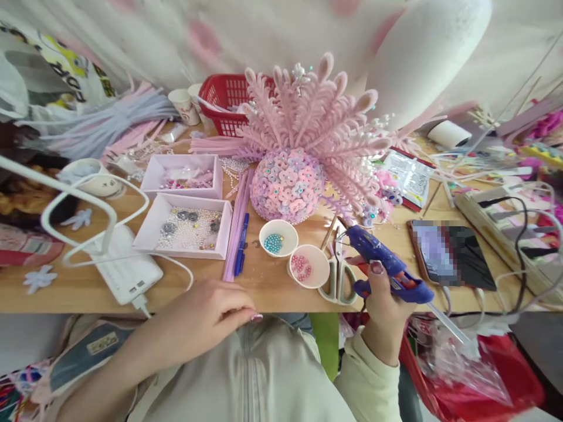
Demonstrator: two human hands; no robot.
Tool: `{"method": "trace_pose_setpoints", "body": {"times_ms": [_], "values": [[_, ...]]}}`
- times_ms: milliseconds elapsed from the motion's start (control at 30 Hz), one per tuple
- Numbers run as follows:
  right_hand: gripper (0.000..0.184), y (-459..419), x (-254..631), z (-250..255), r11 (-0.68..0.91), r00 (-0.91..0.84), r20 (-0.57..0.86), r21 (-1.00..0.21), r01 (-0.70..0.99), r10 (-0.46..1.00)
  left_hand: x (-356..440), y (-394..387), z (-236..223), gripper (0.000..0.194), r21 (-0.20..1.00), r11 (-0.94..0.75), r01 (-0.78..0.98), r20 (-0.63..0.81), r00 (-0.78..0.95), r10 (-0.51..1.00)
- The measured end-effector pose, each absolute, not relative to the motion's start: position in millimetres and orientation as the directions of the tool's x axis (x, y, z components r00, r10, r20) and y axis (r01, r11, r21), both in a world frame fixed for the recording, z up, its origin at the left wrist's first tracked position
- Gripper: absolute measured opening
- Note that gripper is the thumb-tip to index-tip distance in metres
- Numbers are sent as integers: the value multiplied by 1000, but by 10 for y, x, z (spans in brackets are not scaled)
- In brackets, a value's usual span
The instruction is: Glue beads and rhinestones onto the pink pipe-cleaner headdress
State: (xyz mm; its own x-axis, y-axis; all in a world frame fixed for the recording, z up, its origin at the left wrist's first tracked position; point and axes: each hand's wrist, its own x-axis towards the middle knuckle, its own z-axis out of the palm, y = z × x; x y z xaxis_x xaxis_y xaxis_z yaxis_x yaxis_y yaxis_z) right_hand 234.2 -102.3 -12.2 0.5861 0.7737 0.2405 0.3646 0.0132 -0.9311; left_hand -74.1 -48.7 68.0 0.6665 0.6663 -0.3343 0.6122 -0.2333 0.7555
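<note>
My right hand (382, 305) is wrapped round a blue hot glue gun (373, 252), its nozzle pointing up and left over the table. A clear glue stick (451, 322) sticks out of its back end. Beneath the nozzle lie scissors (338, 281) with pale handles. My left hand (215, 319) rests at the table's front edge, fingers curled together; anything between them is hidden. Ahead stands a ball of pink and lilac flowers (288, 184) with pink feathery plumes (303, 111) fanning out behind it. Between the hands are paper cups of blue beads (274, 244) and pink beads (301, 268).
Two lilac boxes (139, 240) of beads and small parts stand at left, beside a blue pen (241, 246). A white power bank (125, 264) trails looping cables. At right are a phone (475, 258) and a power strip (492, 234). Behind is a red basket (224, 88).
</note>
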Motion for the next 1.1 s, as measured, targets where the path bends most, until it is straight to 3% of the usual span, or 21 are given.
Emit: {"method": "trace_pose_setpoints", "body": {"times_ms": [100, 233, 433, 533, 667, 767, 867, 1000, 1100], "values": [[35, -1045, 2321, -45, 54, 629, 249, -949, 312, 736, -701, -484, 613, 24, 783, -278, 557, -294, 724, 624], [28, -1092, 2309, 64, 97, 618, 285, -942, 320, 732, -792, -398, 587, 13, 800, -257, 541, -229, 673, 703], [25, -1128, 2322, 141, 65, 601, 302, -922, 382, 740, -856, -345, 557, 22, 780, -280, 560, -114, 566, 816], [28, -1114, 2324, 161, 42, 605, 283, -924, 380, 745, -817, -344, 526, 22, 814, -199, 546, -149, 528, 836], [26, -1078, 2334, 159, 58, 575, 284, -924, 379, 767, -787, -337, 504, 22, 917, 5, 399, -181, 403, 897], [24, -1044, 2348, 133, 76, 550, 286, -925, 373, 785, -858, -248, 539, 26, 926, 6, 377, -122, 285, 951], [24, -1025, 2343, 121, 102, 533, 308, -919, 381, 788, -1029, -86, 602, 11, 800, -92, 593, -2, 155, 988], [24, -1031, 2319, 132, 112, 544, 313, -922, 370, 778, -1206, 19, 641, 20, 521, -236, 820, 140, 190, 972], [25, -1022, 2325, 110, 84, 565, 283, -932, 352, 775, -1179, -159, 621, 24, 486, -237, 841, 191, 163, 968]]}}
